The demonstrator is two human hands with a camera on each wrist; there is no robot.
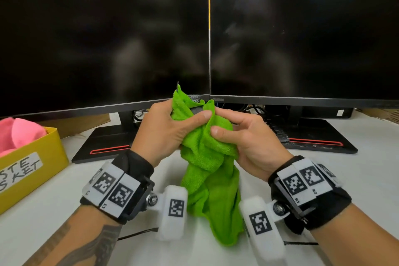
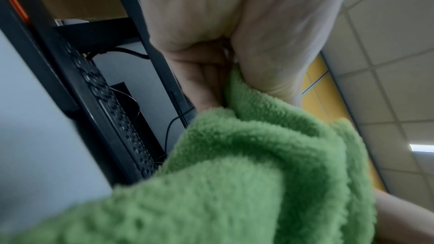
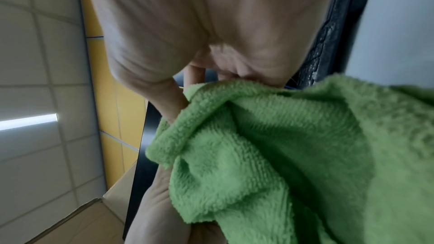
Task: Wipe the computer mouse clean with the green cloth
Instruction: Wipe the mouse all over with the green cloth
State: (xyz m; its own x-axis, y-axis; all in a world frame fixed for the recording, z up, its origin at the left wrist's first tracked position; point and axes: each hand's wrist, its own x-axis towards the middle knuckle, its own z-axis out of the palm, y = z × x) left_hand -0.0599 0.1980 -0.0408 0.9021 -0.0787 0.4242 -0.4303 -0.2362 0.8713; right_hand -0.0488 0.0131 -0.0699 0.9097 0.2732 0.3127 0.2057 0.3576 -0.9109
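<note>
A person's two hands hold a bunched green cloth (image 1: 205, 153) in the air above a white counter (image 1: 356, 157), in front of two dark monitors (image 1: 103, 34) standing side by side. The left hand (image 1: 164, 129) grips the upper folds, its thumb laid across the top of the bundle and its fingers (image 2: 204, 84) curled round the fabric; the left wrist view shows the cloth wedged between those fingers and the palm. The right hand (image 1: 244, 136) meets it from the other side, thumb and fingers (image 1: 224, 114) pinching the cloth close against the left thumb. A small dark patch (image 1: 197, 110) peeps out of the folds between the two thumbs, possibly the computer mouse wrapped inside, though the fabric hides too much to be sure. The lower part of the cloth hangs loose between the wrists, its tail reaching down towards the counter. In the right wrist view the cloth (image 3: 293, 155) fills the lower frame beneath the palm (image 3: 199, 25). Both wrists carry black bands with white blocks printed with square black-and-white markers (image 1: 112, 188). At the left edge sits a yellow box (image 1: 38, 157) with a hand-lettered label, pink cloth (image 1: 19, 134) piled inside it. A dark keyboard (image 1: 278, 131) lies just behind the right hand, near the monitor stands
</note>
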